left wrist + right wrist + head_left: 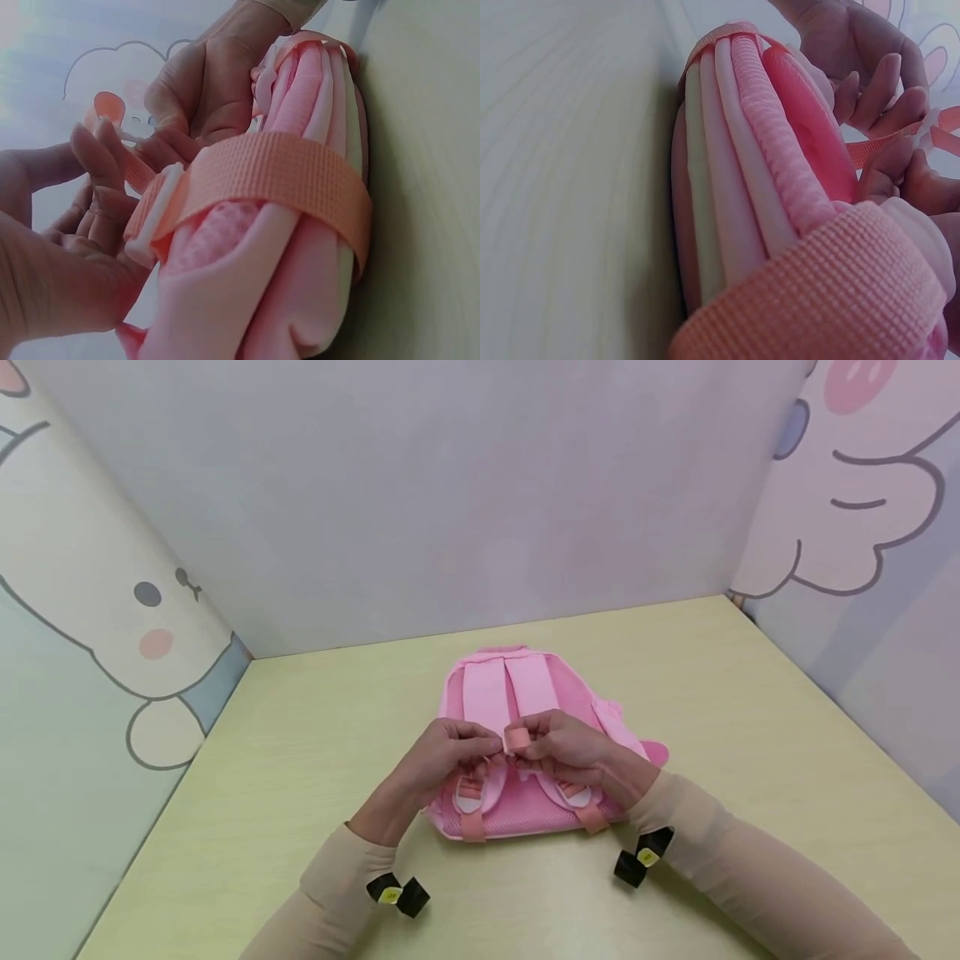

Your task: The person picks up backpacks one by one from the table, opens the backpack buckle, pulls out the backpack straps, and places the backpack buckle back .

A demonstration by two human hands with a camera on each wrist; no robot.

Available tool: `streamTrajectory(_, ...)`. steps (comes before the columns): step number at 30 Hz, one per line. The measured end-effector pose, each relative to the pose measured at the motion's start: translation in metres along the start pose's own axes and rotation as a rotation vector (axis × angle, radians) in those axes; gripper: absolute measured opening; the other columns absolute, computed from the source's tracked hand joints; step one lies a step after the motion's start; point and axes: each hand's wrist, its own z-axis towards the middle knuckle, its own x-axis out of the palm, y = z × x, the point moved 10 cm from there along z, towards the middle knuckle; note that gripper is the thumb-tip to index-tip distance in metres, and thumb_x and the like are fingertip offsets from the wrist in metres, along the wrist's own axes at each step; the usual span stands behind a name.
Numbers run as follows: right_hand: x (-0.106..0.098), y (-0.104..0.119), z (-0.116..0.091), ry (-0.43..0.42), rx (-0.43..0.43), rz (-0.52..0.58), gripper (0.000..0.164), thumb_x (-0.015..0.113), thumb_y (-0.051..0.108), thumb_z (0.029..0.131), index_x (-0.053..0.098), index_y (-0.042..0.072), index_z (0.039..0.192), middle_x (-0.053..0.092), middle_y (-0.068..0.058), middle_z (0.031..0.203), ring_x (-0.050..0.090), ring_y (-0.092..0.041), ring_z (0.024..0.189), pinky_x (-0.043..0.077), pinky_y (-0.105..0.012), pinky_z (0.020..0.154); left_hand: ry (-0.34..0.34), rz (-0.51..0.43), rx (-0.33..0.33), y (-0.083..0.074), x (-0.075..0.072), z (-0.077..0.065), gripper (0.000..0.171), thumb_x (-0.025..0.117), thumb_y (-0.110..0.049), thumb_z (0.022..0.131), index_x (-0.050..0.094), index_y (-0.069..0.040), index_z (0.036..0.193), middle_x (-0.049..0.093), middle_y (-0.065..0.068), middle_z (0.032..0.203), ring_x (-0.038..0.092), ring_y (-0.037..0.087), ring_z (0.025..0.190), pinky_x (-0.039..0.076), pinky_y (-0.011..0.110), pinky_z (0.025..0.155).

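A pink backpack (pixel 521 806) lies on the table with its shoulder straps (pixel 486 689) facing up. Over its middle, my two hands meet at an orange webbing strap (pixel 517 739) with a small white buckle (pixel 925 131). My left hand (pixel 450 750) pinches the strap on the buckle's left side, thumb and forefinger close together. From the other side my right hand (pixel 566 745) grips the strap's looped part between thumb and fingers. Lower down, orange adjuster webbing (pixel 262 176) curves over the bag's edge, nearest the left wrist. Fingers partly hide the buckle.
The pale yellow table (pixel 322 727) spreads around the bag. A plain light wall (pixel 465 502) rises behind it, and side panels with cartoon figures (pixel 150 618) stand left and right. A pink flap (pixel 656 752) juts from the bag's right side.
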Motion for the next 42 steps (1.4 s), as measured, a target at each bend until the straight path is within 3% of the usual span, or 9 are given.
streamTrajectory(8,0.0007,0.0011,0.0013,0.011,-0.017,-0.012,0.026,0.047,-0.012,0.096,0.066,0.004,0.102,0.064,-0.006,0.096,0.061,-0.013,0.087,0.052,-0.025,0.079,0.043,0.164,0.031,-0.0041,-0.002,-0.0002,0.023,0.066,-0.005,0.095,0.068,0.015,0.103,0.069,0.005,0.081,0.058,0.011,0.068,0.05,0.021,0.062)
streamTrajectory(13,-0.0002,0.0007,0.0022,0.012,-0.014,0.006,0.027,0.045,-0.013,0.097,0.065,0.006,0.096,0.065,-0.006,0.093,0.062,-0.013,0.085,0.052,-0.024,0.077,0.072,0.174,0.027,-0.0052,0.0028,-0.0009,0.023,0.067,-0.006,0.094,0.068,0.015,0.103,0.068,0.003,0.08,0.056,0.011,0.067,0.049,0.021,0.061)
streamTrajectory(33,-0.0014,-0.0002,0.0013,-0.042,0.016,-0.03,0.028,0.045,-0.013,0.096,0.065,0.006,0.092,0.067,-0.006,0.088,0.064,-0.013,0.083,0.053,-0.025,0.075,0.016,0.187,0.061,-0.0039,-0.0013,0.0013,0.018,0.067,-0.005,0.094,0.069,0.012,0.102,0.067,0.002,0.08,0.056,0.01,0.068,0.049,0.021,0.061)
streamTrajectory(42,-0.0002,0.0008,0.0012,-0.045,0.011,-0.042,0.026,0.045,-0.013,0.097,0.065,0.005,0.094,0.066,-0.007,0.093,0.064,-0.013,0.086,0.054,-0.026,0.077,-0.016,0.137,0.006,-0.0015,-0.0046,0.0016,0.023,0.065,-0.003,0.094,0.067,0.017,0.106,0.067,0.002,0.077,0.06,0.009,0.067,0.052,0.021,0.063)
